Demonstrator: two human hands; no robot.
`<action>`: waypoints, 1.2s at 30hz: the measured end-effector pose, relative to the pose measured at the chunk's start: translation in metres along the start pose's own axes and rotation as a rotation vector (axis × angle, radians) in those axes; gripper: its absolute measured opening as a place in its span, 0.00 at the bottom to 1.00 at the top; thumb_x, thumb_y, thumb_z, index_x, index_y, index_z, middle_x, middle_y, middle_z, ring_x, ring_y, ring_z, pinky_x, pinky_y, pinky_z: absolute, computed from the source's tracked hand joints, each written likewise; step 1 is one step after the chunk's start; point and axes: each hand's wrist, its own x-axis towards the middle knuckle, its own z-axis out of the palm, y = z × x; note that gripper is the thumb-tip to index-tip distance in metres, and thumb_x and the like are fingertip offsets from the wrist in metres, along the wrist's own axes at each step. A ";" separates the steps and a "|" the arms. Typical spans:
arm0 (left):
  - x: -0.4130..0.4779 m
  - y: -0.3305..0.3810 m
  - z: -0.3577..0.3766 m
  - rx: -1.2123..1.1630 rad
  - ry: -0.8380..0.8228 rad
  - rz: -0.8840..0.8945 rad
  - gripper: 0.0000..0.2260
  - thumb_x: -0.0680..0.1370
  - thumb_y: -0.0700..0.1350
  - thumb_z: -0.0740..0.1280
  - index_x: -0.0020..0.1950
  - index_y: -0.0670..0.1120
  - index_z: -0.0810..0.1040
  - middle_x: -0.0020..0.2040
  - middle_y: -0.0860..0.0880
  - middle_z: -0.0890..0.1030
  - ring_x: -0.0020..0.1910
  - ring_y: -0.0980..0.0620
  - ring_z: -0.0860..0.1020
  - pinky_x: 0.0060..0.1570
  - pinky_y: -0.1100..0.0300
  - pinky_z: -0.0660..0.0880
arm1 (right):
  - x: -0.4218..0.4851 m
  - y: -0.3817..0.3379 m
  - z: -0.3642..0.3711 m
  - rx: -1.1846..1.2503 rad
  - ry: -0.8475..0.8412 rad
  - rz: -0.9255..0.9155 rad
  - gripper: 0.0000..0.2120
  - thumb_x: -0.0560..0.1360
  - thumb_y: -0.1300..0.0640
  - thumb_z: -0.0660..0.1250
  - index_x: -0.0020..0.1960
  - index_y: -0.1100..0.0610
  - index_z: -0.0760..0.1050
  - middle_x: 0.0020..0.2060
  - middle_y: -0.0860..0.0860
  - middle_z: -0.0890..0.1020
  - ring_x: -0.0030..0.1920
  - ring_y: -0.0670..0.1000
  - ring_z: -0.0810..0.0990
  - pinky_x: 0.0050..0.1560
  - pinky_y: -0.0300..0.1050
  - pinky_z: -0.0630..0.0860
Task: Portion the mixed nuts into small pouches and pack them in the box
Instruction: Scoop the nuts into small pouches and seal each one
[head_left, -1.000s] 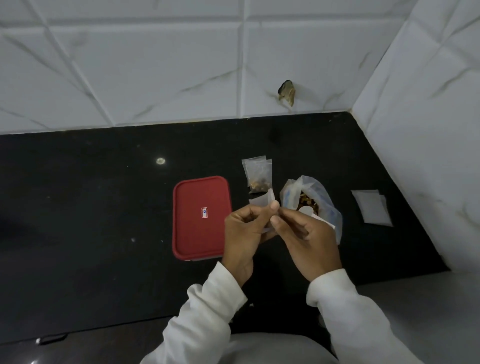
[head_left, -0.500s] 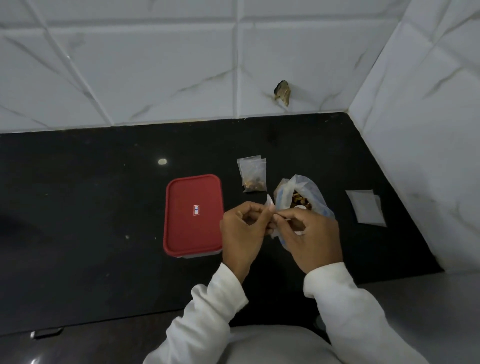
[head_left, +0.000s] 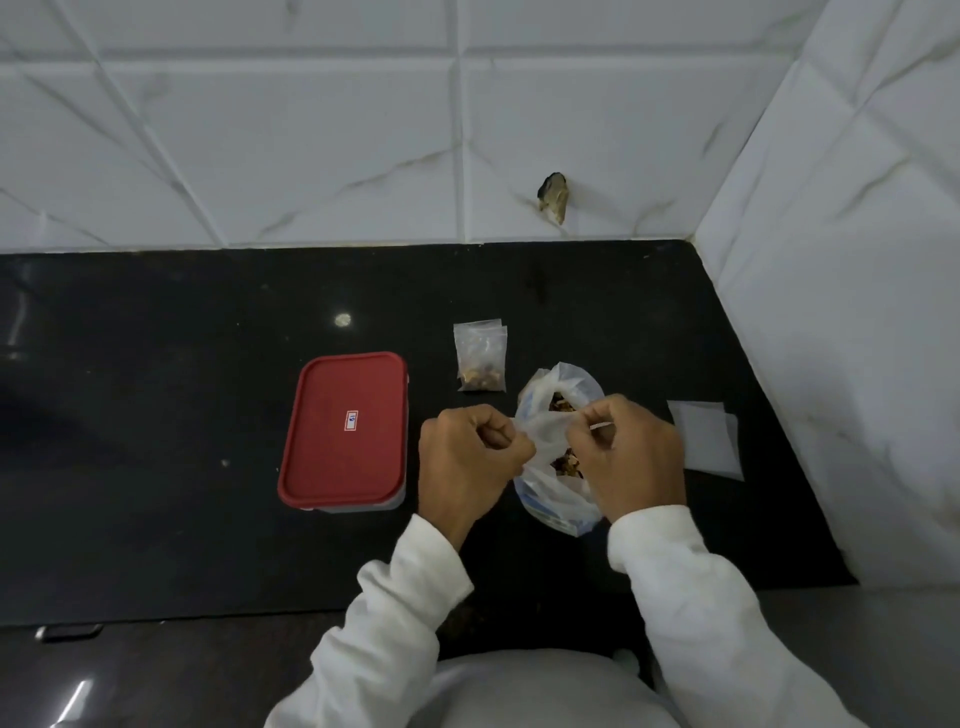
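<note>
On the black counter stands a box with a red lid (head_left: 344, 429), closed. To its right my left hand (head_left: 467, 462) and my right hand (head_left: 631, 452) each pinch an edge of a small clear pouch (head_left: 543, 441), stretching it between them. Right behind the pouch sits the large clear bag of mixed nuts (head_left: 563, 397), its mouth open. A filled small pouch (head_left: 480, 362) lies flat on the counter beyond the hands. My right hand also seems to hold a thin white thing, partly hidden.
A stack of empty small pouches (head_left: 709, 439) lies at the right, near the tiled side wall (head_left: 841, 312). The tiled back wall (head_left: 363, 130) closes the counter behind. The counter's front edge runs just under my sleeves.
Both hands have moved down and apart. The small pouch, earlier pinched upright between close fingertips, is now pulled wide between them in front of the nut bag.
</note>
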 end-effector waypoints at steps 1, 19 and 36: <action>0.002 0.002 -0.002 0.018 -0.052 -0.024 0.06 0.74 0.40 0.76 0.40 0.47 0.81 0.32 0.51 0.83 0.29 0.60 0.82 0.36 0.68 0.79 | 0.002 0.002 -0.003 -0.015 0.000 0.003 0.06 0.75 0.54 0.69 0.43 0.48 0.73 0.38 0.45 0.79 0.38 0.42 0.78 0.41 0.41 0.80; 0.017 0.014 -0.028 0.020 -0.136 0.026 0.06 0.76 0.51 0.73 0.45 0.50 0.80 0.40 0.52 0.82 0.37 0.59 0.79 0.39 0.67 0.77 | 0.012 -0.013 -0.022 0.114 -0.150 0.010 0.06 0.71 0.58 0.74 0.46 0.52 0.79 0.37 0.43 0.80 0.37 0.39 0.79 0.34 0.26 0.73; 0.005 -0.025 0.037 -1.040 -0.138 -0.344 0.22 0.84 0.57 0.57 0.57 0.40 0.79 0.34 0.46 0.79 0.24 0.56 0.71 0.21 0.65 0.65 | 0.010 -0.028 -0.029 0.404 -0.369 0.179 0.09 0.72 0.46 0.72 0.49 0.49 0.80 0.39 0.47 0.84 0.39 0.44 0.83 0.44 0.39 0.80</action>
